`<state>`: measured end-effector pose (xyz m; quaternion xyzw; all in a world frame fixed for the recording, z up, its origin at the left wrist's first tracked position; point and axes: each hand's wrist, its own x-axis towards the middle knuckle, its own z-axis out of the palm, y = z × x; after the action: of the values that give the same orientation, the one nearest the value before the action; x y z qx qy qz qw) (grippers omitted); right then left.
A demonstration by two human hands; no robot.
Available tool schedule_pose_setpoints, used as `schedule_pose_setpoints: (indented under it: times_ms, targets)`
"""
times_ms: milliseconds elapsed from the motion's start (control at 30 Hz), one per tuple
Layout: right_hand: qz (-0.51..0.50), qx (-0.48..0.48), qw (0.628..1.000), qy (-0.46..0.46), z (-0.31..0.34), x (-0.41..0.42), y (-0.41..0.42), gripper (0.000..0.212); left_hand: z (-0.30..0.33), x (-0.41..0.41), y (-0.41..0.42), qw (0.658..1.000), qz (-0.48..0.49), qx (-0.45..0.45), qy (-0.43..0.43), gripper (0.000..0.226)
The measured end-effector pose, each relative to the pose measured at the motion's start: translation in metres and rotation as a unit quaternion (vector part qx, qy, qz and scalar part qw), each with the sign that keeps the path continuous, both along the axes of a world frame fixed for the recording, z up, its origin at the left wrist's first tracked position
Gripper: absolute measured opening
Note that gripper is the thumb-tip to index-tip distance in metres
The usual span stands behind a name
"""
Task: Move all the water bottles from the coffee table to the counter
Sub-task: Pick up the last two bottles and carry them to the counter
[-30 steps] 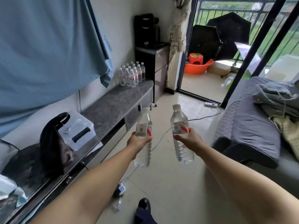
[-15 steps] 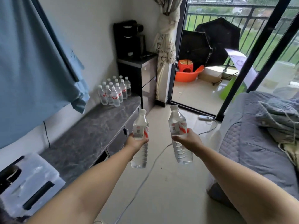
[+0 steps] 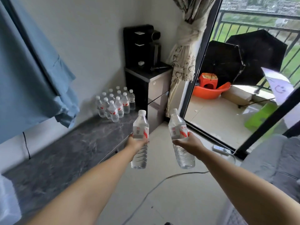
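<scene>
At nine o'clock we list a blue cloth (image 3: 29,82) hanging against the wall, and at seven o'clock the pale corner of a white box (image 3: 8,202) at the near end of the counter.

Next we record the counter (image 3: 68,156), a dark marbled top running from seven o'clock up toward eleven. At its far end, about eleven o'clock, we count a cluster of water bottles (image 3: 116,103) standing upright, packed close together, white caps and red labels.

At twelve o'clock we note a black machine (image 3: 141,49) on a dark cabinet (image 3: 154,98), touching the counter's far end.

Centre, just left of middle: our left hand (image 3: 137,142), fingers curled round the middle of the left bottle (image 3: 140,129). It is held upright in the air, above the counter's front edge and the floor, well short of the cluster.

Just right of middle: our right hand (image 3: 186,142), fingers and thumb wrapped round the right bottle (image 3: 177,129), tilted slightly, over the floor and near the left bottle but apart from it.

At one o'clock, a tied patterned curtain (image 3: 185,51). At two o'clock, through the glass door, black umbrellas (image 3: 243,57) and an orange basin (image 3: 211,91). At four o'clock, a grey sofa (image 3: 276,161).
</scene>
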<state>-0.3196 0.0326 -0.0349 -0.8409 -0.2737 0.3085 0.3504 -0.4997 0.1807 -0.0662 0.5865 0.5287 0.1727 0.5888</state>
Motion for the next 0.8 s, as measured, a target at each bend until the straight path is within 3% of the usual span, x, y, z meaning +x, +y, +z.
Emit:
schedule_pose_setpoints:
  times_ms: [200,367,500,800]
  targets:
    - [0.025,0.019,0.999,0.021,0.001,0.086,0.071,0.024,-0.007,0.076,0.041,0.999,0.037,-0.017,0.022,0.056]
    - [0.050,-0.001,0.997,0.057,-0.023,0.119,0.140,0.034,-0.023,0.104,0.088,0.997,0.056,-0.042,0.035,0.060]
    - [0.086,-0.037,0.993,0.077,-0.058,0.154,0.220,0.063,-0.047,0.131,0.160,0.993,0.085,-0.054,0.059,0.060]
    - [0.109,-0.062,0.990,0.072,-0.069,0.207,0.384,0.057,-0.075,0.190,0.311,0.982,0.160,-0.092,0.048,0.052]
